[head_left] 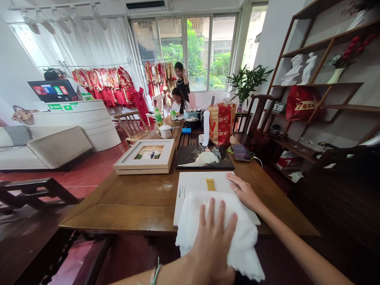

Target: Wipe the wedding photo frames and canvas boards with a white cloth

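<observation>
A white board [192, 181] with a gold-coloured metal plate [210, 184] and small print along its left side lies at the table's near edge. Across its near part is spread a white cloth [190, 221], one end hanging over the edge. My left hand [212, 237] lies flat on the cloth, fingers spread, a bracelet at the wrist. At the board's far right corner rests my right hand [242, 192], fingers stretched out over the edge and a ring on one of them. Whether its thumb is beneath the board is hidden.
Beyond the board are a framed photo [145, 154], a dark bridal picture panel [204, 157] and a phone [242, 152] on a cable. Further back stand a lidded white cup [165, 130] and a red paper bag [221, 124]. Several people are in the background.
</observation>
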The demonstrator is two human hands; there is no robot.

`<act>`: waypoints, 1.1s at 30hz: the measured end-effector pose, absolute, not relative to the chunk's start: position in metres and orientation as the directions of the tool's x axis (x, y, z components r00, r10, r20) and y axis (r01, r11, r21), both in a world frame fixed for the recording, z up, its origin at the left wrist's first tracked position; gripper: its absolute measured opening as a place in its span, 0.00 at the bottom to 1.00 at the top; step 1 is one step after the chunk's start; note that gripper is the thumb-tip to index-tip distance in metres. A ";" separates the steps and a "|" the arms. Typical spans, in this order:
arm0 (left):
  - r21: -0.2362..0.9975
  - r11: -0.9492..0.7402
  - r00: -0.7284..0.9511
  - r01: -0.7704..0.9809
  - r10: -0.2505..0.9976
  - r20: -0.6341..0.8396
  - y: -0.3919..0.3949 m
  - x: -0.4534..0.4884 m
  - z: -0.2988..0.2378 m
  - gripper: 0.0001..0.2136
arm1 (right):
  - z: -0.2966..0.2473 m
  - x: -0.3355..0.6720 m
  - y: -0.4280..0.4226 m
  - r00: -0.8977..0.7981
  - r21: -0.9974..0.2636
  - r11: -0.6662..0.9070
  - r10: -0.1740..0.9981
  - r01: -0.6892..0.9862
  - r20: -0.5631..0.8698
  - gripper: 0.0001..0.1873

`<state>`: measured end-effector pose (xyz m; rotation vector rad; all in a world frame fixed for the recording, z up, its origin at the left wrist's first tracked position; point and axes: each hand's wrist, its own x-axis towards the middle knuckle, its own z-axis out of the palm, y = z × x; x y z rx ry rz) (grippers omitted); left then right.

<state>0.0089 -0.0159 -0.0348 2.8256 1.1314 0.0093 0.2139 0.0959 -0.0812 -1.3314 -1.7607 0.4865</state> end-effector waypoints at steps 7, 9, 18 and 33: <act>0.049 -0.599 0.601 0.799 0.798 -0.046 0.031 0.031 -0.016 0.40 | -0.082 0.218 0.098 -0.089 -0.779 0.384 0.915 0.496 0.394 0.19; 0.019 -0.545 0.545 0.838 0.838 -0.017 0.056 0.042 -0.012 0.37 | -0.080 0.219 0.097 -0.110 -0.791 0.385 0.918 0.475 0.380 0.20; -0.015 -0.554 0.554 0.832 0.831 0.045 0.099 0.048 -0.005 0.26 | -0.074 0.216 0.095 -0.096 -0.762 0.388 0.912 0.519 0.399 0.21; 0.001 -0.734 0.734 0.679 0.679 -0.001 -0.050 0.046 -0.017 0.46 | -0.088 0.223 0.106 -0.071 -0.744 0.341 0.926 0.574 0.370 0.22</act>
